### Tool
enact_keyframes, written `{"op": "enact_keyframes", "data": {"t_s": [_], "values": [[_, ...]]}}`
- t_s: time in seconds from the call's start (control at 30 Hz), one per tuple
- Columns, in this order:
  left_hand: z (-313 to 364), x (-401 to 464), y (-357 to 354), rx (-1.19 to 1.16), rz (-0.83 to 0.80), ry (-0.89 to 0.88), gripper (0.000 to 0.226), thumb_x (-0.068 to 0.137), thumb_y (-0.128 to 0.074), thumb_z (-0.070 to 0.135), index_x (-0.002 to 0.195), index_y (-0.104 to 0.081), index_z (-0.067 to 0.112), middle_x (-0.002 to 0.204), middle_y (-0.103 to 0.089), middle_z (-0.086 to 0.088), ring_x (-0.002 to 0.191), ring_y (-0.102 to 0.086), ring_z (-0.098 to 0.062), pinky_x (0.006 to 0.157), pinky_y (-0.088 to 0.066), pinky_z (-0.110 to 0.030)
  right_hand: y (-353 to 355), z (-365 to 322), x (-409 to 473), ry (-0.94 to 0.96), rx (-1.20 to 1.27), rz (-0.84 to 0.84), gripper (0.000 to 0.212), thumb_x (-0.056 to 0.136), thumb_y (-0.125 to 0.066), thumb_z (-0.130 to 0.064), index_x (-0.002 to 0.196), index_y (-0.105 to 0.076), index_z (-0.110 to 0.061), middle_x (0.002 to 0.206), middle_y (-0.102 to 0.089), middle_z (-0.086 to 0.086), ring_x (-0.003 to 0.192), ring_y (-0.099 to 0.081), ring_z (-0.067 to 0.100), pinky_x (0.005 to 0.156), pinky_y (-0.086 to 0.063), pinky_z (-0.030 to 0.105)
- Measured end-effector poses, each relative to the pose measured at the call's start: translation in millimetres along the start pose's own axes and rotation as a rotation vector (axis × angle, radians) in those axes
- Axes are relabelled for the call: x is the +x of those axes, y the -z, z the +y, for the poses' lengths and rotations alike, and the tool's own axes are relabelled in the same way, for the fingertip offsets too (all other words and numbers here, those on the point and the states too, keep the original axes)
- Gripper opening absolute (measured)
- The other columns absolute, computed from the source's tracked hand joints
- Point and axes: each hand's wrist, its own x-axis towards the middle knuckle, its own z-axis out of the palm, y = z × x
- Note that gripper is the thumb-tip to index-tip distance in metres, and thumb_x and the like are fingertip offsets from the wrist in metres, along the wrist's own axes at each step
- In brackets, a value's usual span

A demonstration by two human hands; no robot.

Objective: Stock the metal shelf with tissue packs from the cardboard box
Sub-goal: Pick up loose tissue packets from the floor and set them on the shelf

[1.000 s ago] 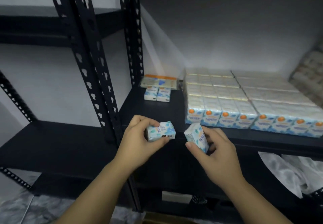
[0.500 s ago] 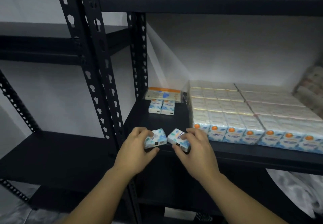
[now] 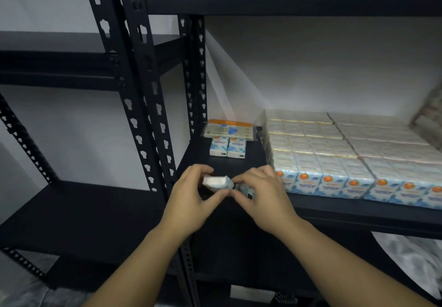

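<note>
Both your hands hold tissue packs at the front edge of the metal shelf [image 3: 358,213].

Your left hand [image 3: 189,201] pinches one small tissue pack [image 3: 216,182] between thumb and curled fingers, its pale end face turned up. Your right hand [image 3: 264,195] curls over a second pack [image 3: 246,190], which is mostly hidden beneath the fingers; the two packs sit just beside each other. On the shelf, two upright packs [image 3: 227,147] stand further back in front of a flat wrapped pack [image 3: 228,129], and a dense block of stocked packs [image 3: 346,153] fills the space to your right.
</note>
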Motion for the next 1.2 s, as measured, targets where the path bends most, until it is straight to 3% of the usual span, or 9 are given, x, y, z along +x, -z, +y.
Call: {"op": "enact_keyframes", "data": {"t_s": [0.1, 0.23, 0.43, 0.57, 0.7, 0.87, 0.97, 1.1, 1.2], "values": [[3, 0, -1, -0.242, 0.022, 0.131, 0.050, 0.082, -0.088, 0.024, 0.117, -0.054, 0.034, 0.107, -0.065, 0.009, 0.098, -0.071, -0.008, 0.086, -0.059, -0.027, -5, 3, 4, -0.073, 0.112, 0.033, 0.020, 0.092, -0.072, -0.044, 0.109, -0.076, -0.034, 0.093, -0.064, -0.024, 0.101, -0.046, 0.006, 0.091, -0.046, 0.041], [4, 2, -3, -0.291, 0.051, 0.164, 0.038, 0.087, -0.080, 0.006, 0.108, -0.056, 0.025, 0.100, -0.069, 0.007, 0.089, -0.071, -0.006, 0.077, -0.060, -0.026, -6, 5, 5, -0.093, 0.102, 0.038, 0.016, 0.093, -0.073, -0.041, 0.105, -0.077, -0.031, 0.090, -0.065, -0.022, 0.101, -0.049, 0.007, 0.091, -0.048, 0.040], [-8, 16, -10, -0.133, 0.068, 0.192, 0.023, 0.091, -0.077, 0.015, 0.106, -0.063, 0.025, 0.104, -0.069, 0.011, 0.085, -0.068, 0.000, 0.073, -0.058, -0.017, 0, 9, -1, -0.099, 0.060, 0.030, 0.033, 0.093, -0.075, -0.039, 0.122, -0.072, -0.026, 0.109, -0.062, -0.014, 0.109, -0.054, 0.008, 0.096, -0.049, 0.033], [-19, 15, -15, 0.057, 0.037, 0.084, 0.022, 0.093, -0.075, 0.027, 0.115, -0.073, 0.023, 0.123, -0.060, 0.012, 0.107, -0.062, -0.001, 0.095, -0.054, -0.023, 10, 13, -13, -0.083, 0.003, 0.002, 0.037, 0.090, -0.077, -0.038, 0.124, -0.071, -0.025, 0.113, -0.059, -0.015, 0.111, -0.053, 0.007, 0.098, -0.048, 0.030], [-22, 9, -15, 0.202, -0.061, 0.010, 0.032, 0.091, -0.077, 0.039, 0.119, -0.075, 0.024, 0.125, -0.059, 0.017, 0.116, -0.056, -0.002, 0.096, -0.038, -0.013, 15, 19, -26, -0.084, -0.095, -0.053, 0.045, 0.086, -0.081, -0.039, 0.127, -0.070, -0.025, 0.115, -0.056, -0.015, 0.115, -0.048, 0.008, 0.104, -0.044, 0.029], [-21, 9, -16, 0.261, 0.009, 0.022, 0.032, 0.093, -0.075, 0.032, 0.122, -0.073, 0.019, 0.127, -0.059, 0.011, 0.119, -0.057, -0.010, 0.096, -0.040, -0.020, 15, 20, -29, -0.137, -0.092, -0.050, 0.038, 0.088, -0.079, -0.028, 0.124, -0.069, -0.023, 0.115, -0.055, -0.015, 0.114, -0.048, 0.008, 0.095, -0.050, 0.031], [-16, 6, -17, 0.259, 0.020, -0.084, 0.031, 0.089, -0.079, 0.029, 0.119, -0.074, 0.020, 0.121, -0.060, 0.012, 0.119, -0.052, -0.008, 0.095, -0.043, -0.022, 15, 17, -26, -0.181, -0.060, -0.008, 0.028, 0.091, -0.075, -0.028, 0.119, -0.069, -0.023, 0.110, -0.056, -0.013, 0.111, -0.051, 0.009, 0.091, -0.049, 0.028], [-8, 3, -19, 0.242, -0.055, -0.164, 0.038, 0.084, -0.081, 0.037, 0.120, -0.070, 0.027, 0.116, -0.058, 0.021, 0.118, -0.048, -0.004, 0.097, -0.043, -0.022, 17, 14, -21, -0.240, 0.006, 0.066, 0.020, 0.092, -0.071, -0.029, 0.111, -0.065, -0.027, 0.100, -0.053, -0.017, 0.090, -0.055, 0.005, 0.074, -0.050, 0.027], [-9, 5, -20, 0.263, -0.127, -0.143, 0.046, 0.086, -0.079, 0.043, 0.128, -0.065, 0.032, 0.122, -0.054, 0.024, 0.124, -0.045, -0.002, 0.107, -0.043, -0.029, 17, 14, -17, -0.323, 0.104, 0.107, 0.021, 0.095, -0.068, -0.031, 0.114, -0.060, -0.030, 0.103, -0.059, -0.016, 0.091, -0.060, 0.005, 0.072, -0.056, 0.030]]}}
